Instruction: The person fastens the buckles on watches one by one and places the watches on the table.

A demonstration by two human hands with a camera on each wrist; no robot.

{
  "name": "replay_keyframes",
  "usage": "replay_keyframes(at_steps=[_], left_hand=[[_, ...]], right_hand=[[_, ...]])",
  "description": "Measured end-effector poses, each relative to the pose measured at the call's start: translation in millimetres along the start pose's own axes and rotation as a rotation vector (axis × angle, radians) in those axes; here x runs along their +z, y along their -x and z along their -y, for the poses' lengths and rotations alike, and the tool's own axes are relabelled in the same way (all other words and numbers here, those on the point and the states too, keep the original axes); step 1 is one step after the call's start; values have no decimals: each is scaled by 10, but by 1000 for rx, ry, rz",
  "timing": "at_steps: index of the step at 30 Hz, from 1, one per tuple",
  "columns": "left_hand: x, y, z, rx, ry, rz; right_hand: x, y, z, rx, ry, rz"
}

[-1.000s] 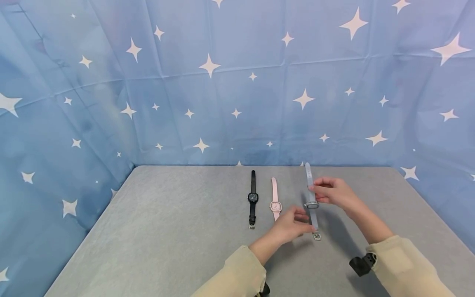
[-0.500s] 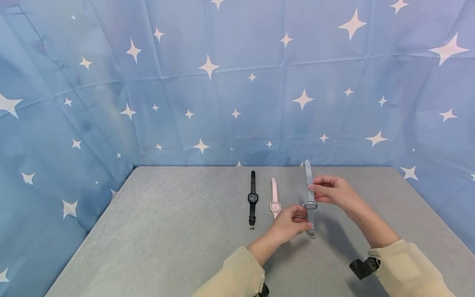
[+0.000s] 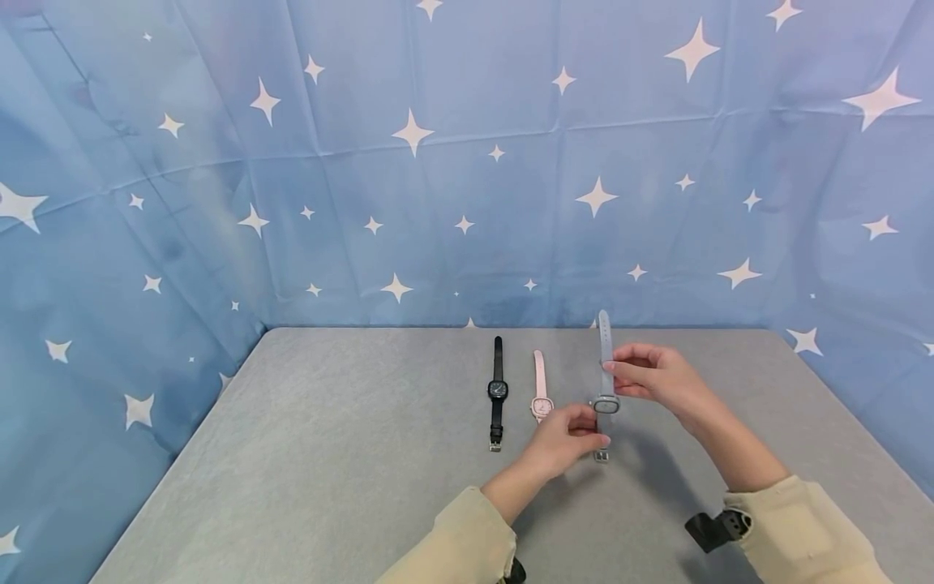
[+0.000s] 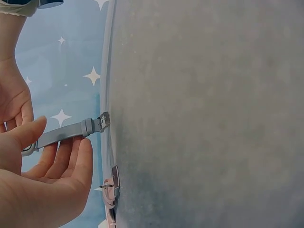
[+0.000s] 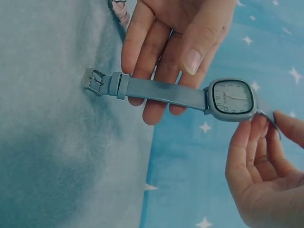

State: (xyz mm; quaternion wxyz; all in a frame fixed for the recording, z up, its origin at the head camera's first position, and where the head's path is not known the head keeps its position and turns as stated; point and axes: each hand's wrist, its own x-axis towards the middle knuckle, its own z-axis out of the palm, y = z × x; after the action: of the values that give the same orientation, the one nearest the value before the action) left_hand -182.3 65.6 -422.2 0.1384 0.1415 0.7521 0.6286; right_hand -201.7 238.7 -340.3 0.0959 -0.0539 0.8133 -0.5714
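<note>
A light blue-grey wristwatch (image 3: 606, 404) with a rounded square case hangs between both hands, its strap stretched out lengthwise. My right hand (image 3: 653, 377) pinches the holed part of the strap between thumb and fingers, above the dial. At the buckle end, my left hand (image 3: 562, 442) lies with extended fingers behind the strap. In the right wrist view, the left thumb (image 5: 194, 57) stays beside the strap's edge, apart from it. The metal buckle (image 5: 95, 81) sticks out past those fingers. The dial (image 5: 232, 97) faces the right wrist camera.
On the grey table (image 3: 328, 454) lie a black wristwatch (image 3: 498, 389) and, to its right, a pink wristwatch (image 3: 541, 389), its lower strap hidden behind my left hand. A blue curtain (image 3: 438, 186) with white stars stands along the back and sides.
The blue-grey watch has shifted slightly left, its buckle end swinging left toward my left hand. My hands have barely moved, and the black and pink watches lie as before.
</note>
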Motion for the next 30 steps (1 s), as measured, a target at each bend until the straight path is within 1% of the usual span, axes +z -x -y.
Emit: replay_keyframes(at_steps=[6, 15, 22, 27, 30], left_hand=[[-45, 19, -3, 15, -59, -17], [-81, 29, 12, 18, -74, -25], [-121, 40, 26, 43, -9, 5], [-158, 63, 19, 27, 14, 16], [-179, 66, 14, 30, 31, 30]], right_hand=[[17, 26, 34, -5, -10, -1], [49, 53, 43, -28, -31, 4], [61, 63, 46, -31, -56, 10], [59, 68, 44, -23, -77, 21], [59, 71, 41, -17, -90, 25]])
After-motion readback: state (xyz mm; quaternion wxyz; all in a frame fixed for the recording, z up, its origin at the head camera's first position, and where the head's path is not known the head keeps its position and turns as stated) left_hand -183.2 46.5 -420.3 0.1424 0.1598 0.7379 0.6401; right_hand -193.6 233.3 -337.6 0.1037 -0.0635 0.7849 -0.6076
